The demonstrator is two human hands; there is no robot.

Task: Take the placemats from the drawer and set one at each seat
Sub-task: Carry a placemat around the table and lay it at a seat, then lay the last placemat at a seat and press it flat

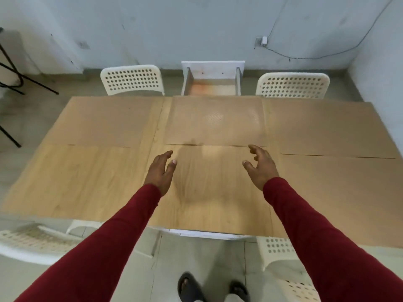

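1. You stand at a light wooden table (87,182); white perforated chairs (132,80) sit beyond it.
2. Your left hand (160,171) and right hand (260,165) hover spread and empty.
3. Brown placemats (216,123) lie at twelve o'clock from them.
4. The open drawer (212,83) sits farther, below the wall (196,27).

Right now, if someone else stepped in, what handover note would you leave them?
Left hand and right hand: both open, empty, over the table.
Drawer on the far side stands open and looks empty.
Three brown placemats lie along the far edge: left placemat, middle placemat, right placemat.
Near-side seats look unset; placemat supply not visible.
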